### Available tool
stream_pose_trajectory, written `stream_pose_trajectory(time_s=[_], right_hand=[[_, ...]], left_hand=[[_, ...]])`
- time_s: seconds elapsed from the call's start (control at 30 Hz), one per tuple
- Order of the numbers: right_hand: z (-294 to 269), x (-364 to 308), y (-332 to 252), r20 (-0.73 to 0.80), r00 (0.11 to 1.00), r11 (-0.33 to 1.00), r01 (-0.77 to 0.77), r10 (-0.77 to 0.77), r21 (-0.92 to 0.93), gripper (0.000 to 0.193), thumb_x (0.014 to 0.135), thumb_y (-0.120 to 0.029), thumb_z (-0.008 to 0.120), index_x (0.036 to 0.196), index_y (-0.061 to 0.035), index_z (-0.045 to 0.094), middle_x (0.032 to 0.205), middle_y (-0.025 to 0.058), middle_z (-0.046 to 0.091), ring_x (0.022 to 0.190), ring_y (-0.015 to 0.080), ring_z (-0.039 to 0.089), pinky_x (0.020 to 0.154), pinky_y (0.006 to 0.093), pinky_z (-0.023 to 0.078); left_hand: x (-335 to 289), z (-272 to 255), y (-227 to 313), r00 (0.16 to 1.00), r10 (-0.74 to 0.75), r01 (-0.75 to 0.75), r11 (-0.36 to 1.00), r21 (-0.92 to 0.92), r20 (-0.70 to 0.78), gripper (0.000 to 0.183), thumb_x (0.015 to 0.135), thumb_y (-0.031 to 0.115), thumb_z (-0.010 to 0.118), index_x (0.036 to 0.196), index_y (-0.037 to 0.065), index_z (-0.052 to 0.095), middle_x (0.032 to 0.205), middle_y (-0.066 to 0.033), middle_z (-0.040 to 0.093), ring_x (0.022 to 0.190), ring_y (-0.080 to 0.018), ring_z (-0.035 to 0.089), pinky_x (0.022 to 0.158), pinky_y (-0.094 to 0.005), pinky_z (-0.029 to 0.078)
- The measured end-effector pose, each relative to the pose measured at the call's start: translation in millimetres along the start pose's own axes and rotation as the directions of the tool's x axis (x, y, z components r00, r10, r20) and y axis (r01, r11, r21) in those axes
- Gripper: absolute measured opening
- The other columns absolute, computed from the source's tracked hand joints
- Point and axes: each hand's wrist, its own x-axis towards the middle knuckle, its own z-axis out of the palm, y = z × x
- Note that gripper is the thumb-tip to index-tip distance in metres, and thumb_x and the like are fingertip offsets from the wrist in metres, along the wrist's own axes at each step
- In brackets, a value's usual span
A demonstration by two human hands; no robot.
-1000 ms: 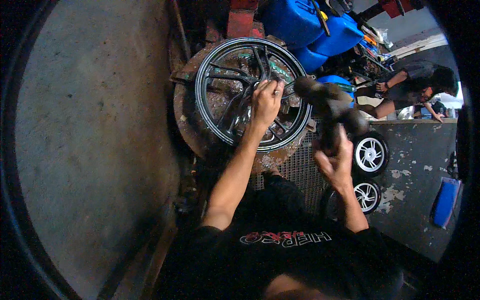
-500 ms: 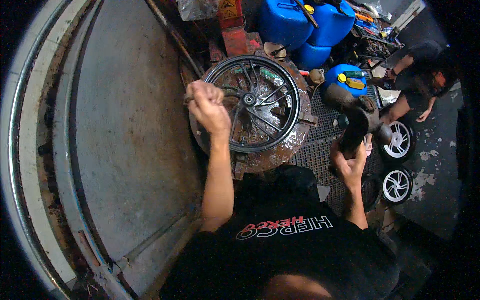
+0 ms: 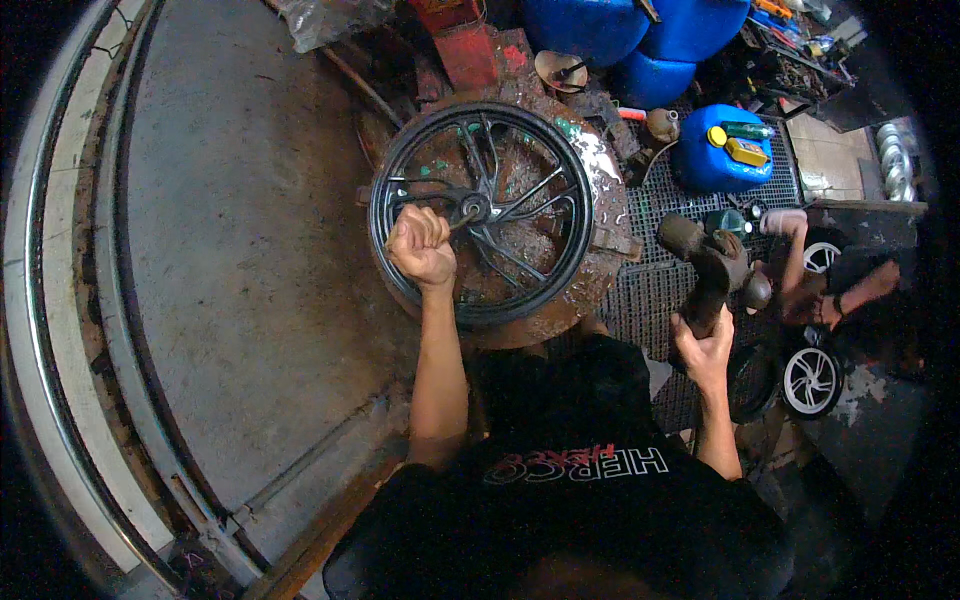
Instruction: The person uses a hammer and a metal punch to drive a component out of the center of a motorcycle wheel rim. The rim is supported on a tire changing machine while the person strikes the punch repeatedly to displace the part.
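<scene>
A black spoked motorcycle wheel rim [image 3: 585, 235] lies flat on a wet, rusty round machine table [image 3: 612, 200]. My left hand [image 3: 422, 248] is closed in a fist over the wheel's left spokes, gripping a thin metal rod [image 3: 464, 217]. The rod's exposed end reaches the hub [image 3: 475, 207]; its exact contact point is too small to tell. Off to the right of the wheel, my right hand [image 3: 706, 350] grips the dark handle of a ball-peen hammer [image 3: 712, 262]. The hammer is raised, with its round end toward the right.
Blue plastic drums [image 3: 585, 28] stand behind the table. A blue jerrycan [image 3: 700, 160] carrying small bottles sits on black grid matting [image 3: 640, 300]. At right, another person's arm [image 3: 865, 290] reaches near a white-spoked wheel [image 3: 811, 382]. A grey metal panel [image 3: 240, 200] fills the left.
My left hand has come down and inward, bringing the rod to the hub. The hammer stays raised in my right hand. The view has shifted, and the other person has changed posture.
</scene>
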Motion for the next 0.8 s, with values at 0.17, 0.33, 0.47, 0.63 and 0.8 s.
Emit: stream_pose_trajectory(time_s=[0.17, 0.33, 0.47, 0.63, 0.8], right_hand=[[-3, 17, 12, 0.088, 0.995, 0.996, -0.033, 0.041, -0.087, 0.035, 0.069, -0.010, 0.072, 0.100, -0.0042, 0.058, 0.086, 0.0089, 0.060, 0.077, 0.0272, 0.050, 0.073, 0.0368, 0.040], [-2, 23, 21, 0.156, 0.967, 0.962, -0.166, 0.202, -0.216, 0.034, 0.069, -0.010, 0.071, 0.100, -0.0038, 0.058, 0.084, 0.0091, 0.059, 0.078, 0.0275, 0.051, 0.074, 0.0365, 0.040], [6, 29, 4, 0.198, 0.970, 0.971, -0.096, 0.141, -0.221, 0.034, 0.069, -0.010, 0.070, 0.100, -0.0034, 0.058, 0.086, 0.0100, 0.060, 0.079, 0.0271, 0.051, 0.076, 0.0363, 0.041], [17, 25, 2, 0.209, 0.969, 0.973, -0.085, 0.130, -0.213, 0.036, 0.068, -0.010, 0.069, 0.102, -0.0028, 0.058, 0.088, 0.0107, 0.061, 0.080, 0.0257, 0.050, 0.078, 0.0357, 0.040], [35, 26, -29, 0.234, 0.972, 0.970, 0.027, 0.031, -0.240, 0.034, 0.068, -0.009, 0.068, 0.099, -0.0018, 0.057, 0.085, 0.0100, 0.060, 0.077, 0.0244, 0.050, 0.076, 0.0349, 0.041]], left_hand=[[-8, -6, -12, 0.999, -0.003, 0.001, 0.998, 0.063, 0.036, 0.041, 0.089, 0.025, 0.042, 0.053, 0.013, 0.024, 0.052, -0.0009, 0.024, 0.044, -0.0102, 0.022, 0.040, -0.0238, 0.018], [-41, -7, -26, 0.980, 0.194, -0.199, 0.968, 0.152, 0.046, 0.038, 0.087, 0.022, 0.043, 0.055, 0.013, 0.025, 0.052, -0.0012, 0.025, 0.044, -0.0121, 0.023, 0.042, -0.0304, 0.021], [-58, -11, -29, 0.957, 0.259, -0.284, 0.931, 0.231, 0.131, 0.036, 0.088, 0.019, 0.042, 0.058, 0.011, 0.025, 0.053, -0.0017, 0.026, 0.046, -0.0123, 0.024, 0.044, -0.0300, 0.023], [-32, -7, -29, 0.991, 0.129, -0.112, 0.933, 0.341, -0.029, 0.035, 0.092, 0.016, 0.039, 0.060, 0.010, 0.028, 0.053, -0.0015, 0.027, 0.046, -0.0106, 0.025, 0.043, -0.0269, 0.022], [-13, 6, -39, 0.990, 0.099, -0.046, 0.899, 0.435, -0.101, 0.038, 0.094, 0.020, 0.040, 0.059, 0.008, 0.033, 0.052, -0.0005, 0.031, 0.045, -0.0089, 0.028, 0.041, -0.0254, 0.022]])
